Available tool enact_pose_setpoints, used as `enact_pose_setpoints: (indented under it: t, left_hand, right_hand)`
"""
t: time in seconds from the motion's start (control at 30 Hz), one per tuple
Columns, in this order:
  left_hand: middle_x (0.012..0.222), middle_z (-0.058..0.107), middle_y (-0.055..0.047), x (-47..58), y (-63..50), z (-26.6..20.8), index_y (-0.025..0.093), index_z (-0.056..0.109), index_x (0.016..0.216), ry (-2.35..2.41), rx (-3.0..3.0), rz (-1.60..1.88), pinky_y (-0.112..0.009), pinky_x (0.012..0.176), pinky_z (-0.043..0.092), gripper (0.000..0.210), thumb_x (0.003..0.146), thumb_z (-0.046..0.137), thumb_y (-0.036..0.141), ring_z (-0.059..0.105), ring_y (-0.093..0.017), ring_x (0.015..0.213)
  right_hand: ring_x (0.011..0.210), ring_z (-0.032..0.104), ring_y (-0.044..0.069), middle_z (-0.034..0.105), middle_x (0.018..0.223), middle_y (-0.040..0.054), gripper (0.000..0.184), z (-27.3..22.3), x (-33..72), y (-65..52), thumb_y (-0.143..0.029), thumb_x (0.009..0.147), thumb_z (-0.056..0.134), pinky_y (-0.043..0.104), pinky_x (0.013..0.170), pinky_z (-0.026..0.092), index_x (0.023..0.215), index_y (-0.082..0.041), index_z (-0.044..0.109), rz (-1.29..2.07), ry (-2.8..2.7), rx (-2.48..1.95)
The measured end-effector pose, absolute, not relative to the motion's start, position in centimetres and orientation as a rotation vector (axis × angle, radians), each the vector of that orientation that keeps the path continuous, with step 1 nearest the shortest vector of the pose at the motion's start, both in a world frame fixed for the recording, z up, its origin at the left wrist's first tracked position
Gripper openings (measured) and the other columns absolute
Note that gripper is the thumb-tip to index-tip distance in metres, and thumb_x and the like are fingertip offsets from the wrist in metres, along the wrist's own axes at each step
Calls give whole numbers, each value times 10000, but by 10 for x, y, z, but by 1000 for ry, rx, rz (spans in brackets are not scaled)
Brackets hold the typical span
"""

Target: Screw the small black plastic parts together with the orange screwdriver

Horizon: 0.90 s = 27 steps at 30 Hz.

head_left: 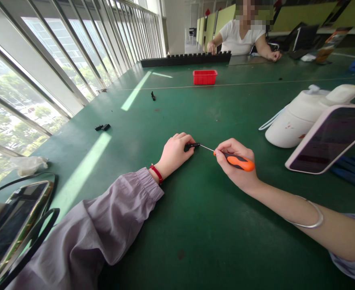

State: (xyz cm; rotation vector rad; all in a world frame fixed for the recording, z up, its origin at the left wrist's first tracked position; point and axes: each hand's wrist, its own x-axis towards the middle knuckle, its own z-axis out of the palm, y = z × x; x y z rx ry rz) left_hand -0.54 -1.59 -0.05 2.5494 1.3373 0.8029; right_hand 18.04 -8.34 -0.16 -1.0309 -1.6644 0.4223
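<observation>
Right now, the work sits near the middle of the green counter (195, 229): a small black part (193, 146) lies pinched between the thumb and fingers of the left hand (175, 152). The right hand (237, 178) is closed around the orange-and-black handle of a screwdriver (240, 162), whose thin shaft runs across to the part's right-hand end. The tip appears to meet that end; whether it sits in a screw or a slot is too small to tell.

To do this well, the left hand should brace the part low against the counter, so it cannot roll or skid, with the thumb tucked clear of the shaft's line in case the tip slips. The shaft comes in at a shallow slant, so I would check that it lines up with whatever it engages before adding force. Light, steady pressure suits so slender a shaft and so small a piece; a hard push could scar the part or shove it out of the pinch. The right forearm might rest on the counter for a steadier wrist. Other small black pieces (106, 127) lie well apart, beyond the left sleeve (113, 213).
</observation>
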Motion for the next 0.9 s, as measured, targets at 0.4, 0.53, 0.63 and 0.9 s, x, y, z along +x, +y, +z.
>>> enact_pose_setpoints:
  t: [0.4, 0.53, 0.63, 0.9]
  left_hand:
    - [911, 628, -30, -6, -16, -1, 201, 632, 867, 1300, 2569, 787, -309, 779, 474, 145, 779, 528, 150, 560, -183, 874]
    - [913, 627, -29, -6, -16, 0, 200, 632, 869, 1296, 2572, 789, -305, 774, 471, 148, 778, 529, 147, 560, -183, 876]
    - [922, 625, -29, -6, -16, -1, 200, 637, 872, 1286, 2573, 794, -298, 770, 471, 151, 781, 527, 149, 561, -180, 878]
    - [909, 623, -28, -6, -16, -1, 195, 641, 878, 1286, 2582, 788, -292, 755, 467, 161, 778, 526, 144, 559, -178, 868]
  right_hand:
    - [600, 526, 113, 512, 692, -43, 211, -1, 177, -81, -162, 753, 631, 261, 581, 447, 911, -232, 510, 360, -1567, -1022]
    - [504, 430, 93, 417, 591, -71, 141, -2, 179, -81, -202, 801, 607, 254, 513, 374, 896, -225, 505, 449, -1589, -1030]
    - [480, 436, 89, 434, 551, -70, 82, -1, 179, -83, -202, 822, 583, 250, 489, 350, 812, -217, 502, 459, -1608, -1042]
    - [573, 496, 110, 487, 686, -49, 268, -1, 178, -81, -140, 731, 639, 263, 548, 423, 921, -226, 471, 371, -1538, -1003]
